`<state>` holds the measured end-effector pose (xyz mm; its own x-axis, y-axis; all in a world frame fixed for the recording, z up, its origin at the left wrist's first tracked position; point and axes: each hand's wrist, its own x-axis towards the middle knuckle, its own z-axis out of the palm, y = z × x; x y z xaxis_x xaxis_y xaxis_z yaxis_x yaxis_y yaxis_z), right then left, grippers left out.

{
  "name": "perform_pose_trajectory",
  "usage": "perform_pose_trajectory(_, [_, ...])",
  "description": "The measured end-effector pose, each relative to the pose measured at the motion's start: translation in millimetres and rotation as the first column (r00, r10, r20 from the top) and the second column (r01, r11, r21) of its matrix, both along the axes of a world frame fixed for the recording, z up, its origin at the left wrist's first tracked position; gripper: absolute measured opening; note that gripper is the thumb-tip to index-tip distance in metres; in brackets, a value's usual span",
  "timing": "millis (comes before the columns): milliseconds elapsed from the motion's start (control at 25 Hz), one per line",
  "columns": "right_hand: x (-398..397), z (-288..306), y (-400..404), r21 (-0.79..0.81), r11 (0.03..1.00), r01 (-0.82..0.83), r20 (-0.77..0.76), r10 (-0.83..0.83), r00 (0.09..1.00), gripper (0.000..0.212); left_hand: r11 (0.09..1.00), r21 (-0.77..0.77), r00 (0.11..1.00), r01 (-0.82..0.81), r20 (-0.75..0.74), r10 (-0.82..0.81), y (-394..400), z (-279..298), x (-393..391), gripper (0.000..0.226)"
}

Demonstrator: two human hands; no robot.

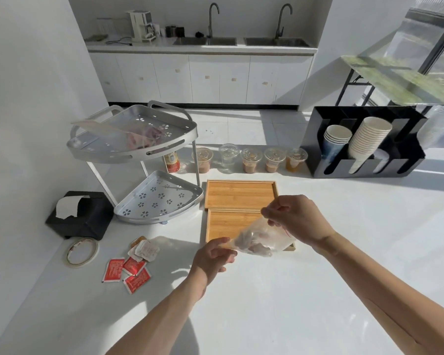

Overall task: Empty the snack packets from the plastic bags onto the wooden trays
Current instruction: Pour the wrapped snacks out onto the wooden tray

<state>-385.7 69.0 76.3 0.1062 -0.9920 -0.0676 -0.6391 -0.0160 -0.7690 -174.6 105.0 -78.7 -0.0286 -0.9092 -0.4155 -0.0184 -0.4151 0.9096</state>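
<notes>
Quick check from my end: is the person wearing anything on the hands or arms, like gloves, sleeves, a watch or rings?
Nothing worn that shows. The left hand and right hand are bare, with no gloves, and no rings are visible. Both forearms are uncovered down to the frame edge: no sleeves, watch or bands in view.

No readable text on anything.

- This looks like an office pantry or break-room kitchen, all white and bare.
- Far wall: a counter with two sinks [204, 41], tall black taps [213, 19], a white coffee machine [140, 25] and plain white cabinets [205, 79] below.
- Near counter: a black cup dispenser [364, 165] stocked with stacked paper cups [367, 139] at far right.
- A row of lidded plastic drink cups [251, 160] stands left of it.
</notes>
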Motion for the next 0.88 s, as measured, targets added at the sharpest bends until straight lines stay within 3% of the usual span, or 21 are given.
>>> perform_pose_trajectory(200, [-24.6,-3.1,-31.1,-0.020,0.999,-0.043,-0.004,0.043,0.999,0.023,0.995,0.010,0.995,-0.096,-0.016,0.096,-27.0,1.0,-25.5,0.013])
perform_pose_trajectory(360, [-47.0,-13.0,-54.9,0.005,0.999,-0.036,0.036,0.035,0.999,0.023,0.989,0.085,0.983,-0.123,-0.123,0.133,-36.4,-0.8,-19.8,0.015])
perform_pose_trajectory(520, [-56.2,-35.3,-79.0,0.035,0.999,-0.007,0.018,0.007,1.000,0.021,0.997,0.024,0.987,-0.075,-0.140,0.077,-42.4,6.0,4.6,0.010])
perform_pose_trajectory(720, [-49.1,-79.5,-99.3,0.132,0.991,0.020,0.020,-0.022,1.000,0.018,0.992,-0.090,0.974,-0.085,0.201,0.101,-61.7,24.8,34.7,0.012])
perform_pose_trajectory(880, [-38.1,-115.8,-107.1,0.260,0.963,0.074,0.078,-0.097,0.992,0.016,0.978,-0.188,0.924,-0.088,0.352,0.151,-79.6,36.0,44.2,0.015])
